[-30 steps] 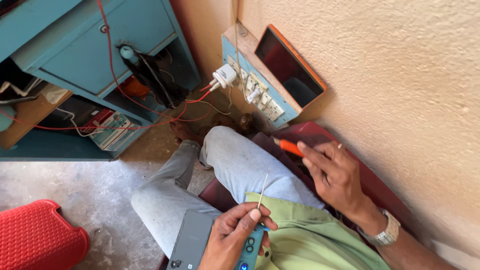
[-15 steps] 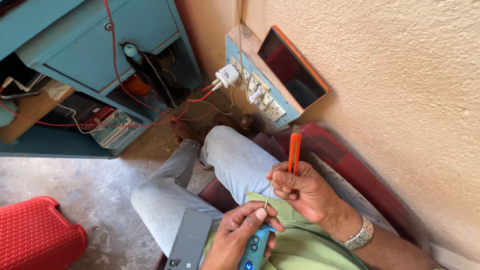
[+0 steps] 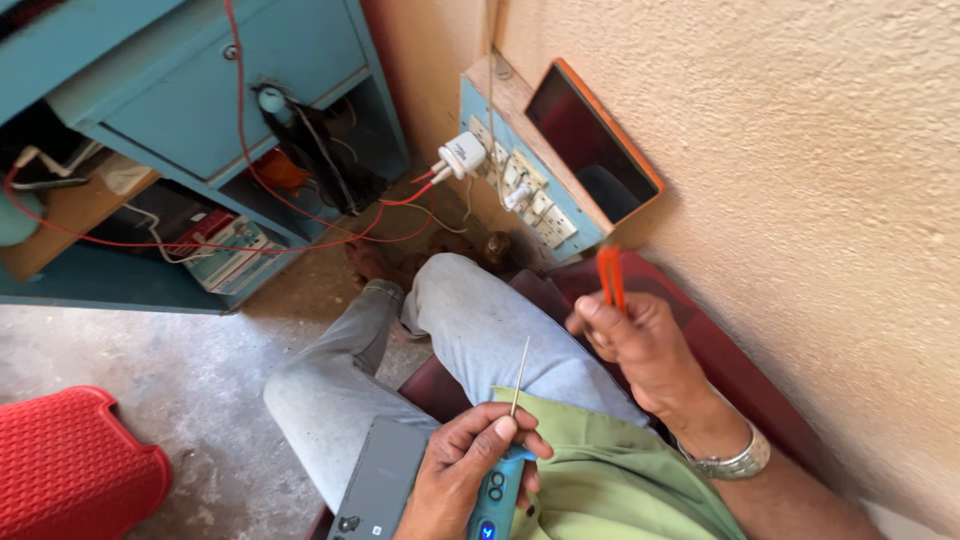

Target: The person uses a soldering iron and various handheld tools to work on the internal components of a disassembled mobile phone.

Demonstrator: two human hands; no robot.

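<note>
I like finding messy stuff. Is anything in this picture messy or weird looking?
Yes. Red wires run loose from the white plug on the wall switchboard, trailing over the floor and into the open blue cabinet, whose shelves look jumbled. The left hand pinches a thin metal rod; the right hand holds an orange tool.

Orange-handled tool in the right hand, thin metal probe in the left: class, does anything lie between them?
Nothing visible does. The orange-handled tool in the right hand and the thin metal probe in the left hand have only the grey trouser leg behind the gap.
</note>
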